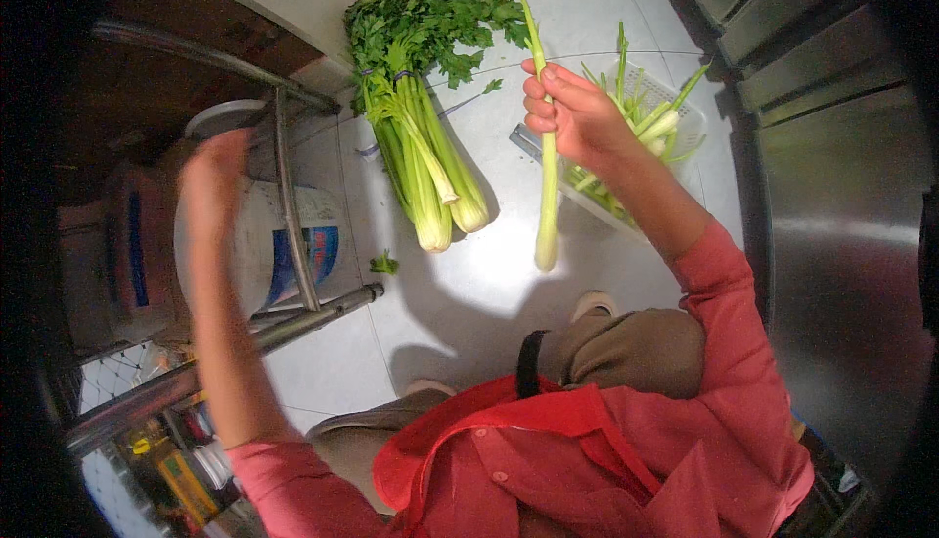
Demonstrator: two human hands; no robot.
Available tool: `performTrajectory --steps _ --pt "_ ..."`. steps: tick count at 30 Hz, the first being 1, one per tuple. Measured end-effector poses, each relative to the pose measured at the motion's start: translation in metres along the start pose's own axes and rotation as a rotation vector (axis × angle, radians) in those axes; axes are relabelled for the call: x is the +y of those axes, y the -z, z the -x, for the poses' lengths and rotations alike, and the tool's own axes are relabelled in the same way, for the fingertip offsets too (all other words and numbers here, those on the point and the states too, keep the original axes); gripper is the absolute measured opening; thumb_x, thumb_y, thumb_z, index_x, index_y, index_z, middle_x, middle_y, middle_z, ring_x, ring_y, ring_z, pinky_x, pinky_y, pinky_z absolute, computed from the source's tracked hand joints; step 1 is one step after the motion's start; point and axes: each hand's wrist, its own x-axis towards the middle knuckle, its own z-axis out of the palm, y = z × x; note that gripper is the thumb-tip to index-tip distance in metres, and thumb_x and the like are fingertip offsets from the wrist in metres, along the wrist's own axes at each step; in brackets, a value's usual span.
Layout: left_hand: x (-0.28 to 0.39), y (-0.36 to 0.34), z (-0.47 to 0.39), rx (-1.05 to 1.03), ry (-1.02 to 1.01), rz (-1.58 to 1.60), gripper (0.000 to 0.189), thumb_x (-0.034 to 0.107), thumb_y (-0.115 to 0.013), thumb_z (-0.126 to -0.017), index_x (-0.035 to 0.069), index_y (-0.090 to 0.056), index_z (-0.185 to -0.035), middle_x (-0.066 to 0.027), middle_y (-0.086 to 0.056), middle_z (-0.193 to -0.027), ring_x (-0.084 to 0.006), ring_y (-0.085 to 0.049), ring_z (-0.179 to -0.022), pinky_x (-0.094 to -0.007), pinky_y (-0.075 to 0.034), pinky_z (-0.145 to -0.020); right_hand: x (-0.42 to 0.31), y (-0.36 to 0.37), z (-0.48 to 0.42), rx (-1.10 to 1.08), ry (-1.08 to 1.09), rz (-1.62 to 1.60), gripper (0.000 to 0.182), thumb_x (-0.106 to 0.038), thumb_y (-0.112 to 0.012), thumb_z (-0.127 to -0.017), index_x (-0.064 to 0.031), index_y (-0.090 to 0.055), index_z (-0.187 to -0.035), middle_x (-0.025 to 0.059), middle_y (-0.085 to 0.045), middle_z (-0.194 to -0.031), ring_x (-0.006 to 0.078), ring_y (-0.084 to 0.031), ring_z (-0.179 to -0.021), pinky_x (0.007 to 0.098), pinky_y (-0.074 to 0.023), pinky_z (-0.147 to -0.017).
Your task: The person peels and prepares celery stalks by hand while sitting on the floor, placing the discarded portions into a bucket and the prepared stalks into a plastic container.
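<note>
My right hand [572,109] grips a single long celery stalk [548,200] near its upper part. The stalk hangs almost vertically in the picture, with its pale thick end toward me. On the floor to its left lie bunches of leafy celery [425,164], bound with purple ties, and a loose stalk rests on top. My left hand [216,164] is blurred and raised at the far left, in front of the metal rack [290,193]; whether it holds anything cannot be made out.
Below my right forearm, a white plastic basket [686,109] holds cut celery stalks [653,131]. A flat grey object [525,142] lies partly under it. A celery leaf scrap [384,263] lies on the tiled floor [330,384]. Behind the rack sits a white sack [253,208]. Metal cabinets [843,171] line the right.
</note>
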Motion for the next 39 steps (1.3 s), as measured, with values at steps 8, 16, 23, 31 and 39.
performTrajectory --steps 8,16,23,31,39 --pt "0.209 -0.156 0.074 -0.702 0.116 1.294 0.031 0.032 -0.038 -0.097 0.006 -0.052 -0.109 -0.0004 -0.055 -0.084 -0.0095 -0.050 -0.074 -0.0254 -0.041 -0.069 0.012 -0.034 0.006 0.048 -0.021 0.217 0.021 -0.014 -0.042 -0.094 -0.0025 -0.041 -0.111 0.0140 -0.053 -0.104 0.0237 -0.053 -0.095 0.0363 -0.0448 -0.084" --pt "0.206 -0.185 0.078 -0.462 0.399 1.423 0.023 0.021 -0.036 -0.095 0.004 -0.050 -0.090 -0.0013 -0.045 -0.065 -0.0103 -0.044 -0.048 -0.0251 -0.037 -0.043 0.030 -0.036 0.030 -0.090 0.169 1.028 0.018 -0.010 -0.045 -0.090 -0.0009 -0.050 -0.104 0.0124 -0.060 -0.102 0.0183 -0.060 -0.087 0.0317 -0.0491 -0.076" --pt "0.203 -0.194 0.072 -0.354 0.698 1.910 0.018 0.010 -0.039 -0.091 0.002 -0.053 -0.098 -0.0069 -0.056 -0.078 -0.0147 -0.052 -0.059 -0.0263 -0.042 -0.046 0.042 -0.018 0.022 -0.526 0.834 1.615 0.019 -0.004 -0.057 -0.077 -0.0014 -0.058 -0.096 0.0147 -0.060 -0.108 0.0322 -0.057 -0.105 0.0383 -0.0451 -0.092" --pt "0.209 -0.175 0.077 -0.534 0.684 1.883 0.020 0.015 -0.037 -0.095 0.003 -0.051 -0.100 -0.0052 -0.053 -0.073 -0.0140 -0.049 -0.056 -0.0281 -0.042 -0.049 0.023 -0.008 0.020 -0.507 0.845 1.740 0.023 -0.004 -0.057 -0.074 -0.0074 -0.057 -0.097 0.0110 -0.062 -0.101 0.0299 -0.060 -0.098 0.0340 -0.0515 -0.081" --pt "0.192 -0.157 0.095 -0.806 0.542 1.712 0.024 0.016 -0.040 -0.094 0.004 -0.051 -0.112 -0.0031 -0.048 -0.064 -0.0104 -0.038 -0.046 -0.0245 -0.034 -0.044 0.027 0.047 0.012 -0.311 0.522 1.754 0.018 -0.005 -0.057 -0.079 -0.0083 -0.057 -0.097 0.0081 -0.062 -0.093 0.0261 -0.062 -0.083 0.0333 -0.0501 -0.070"
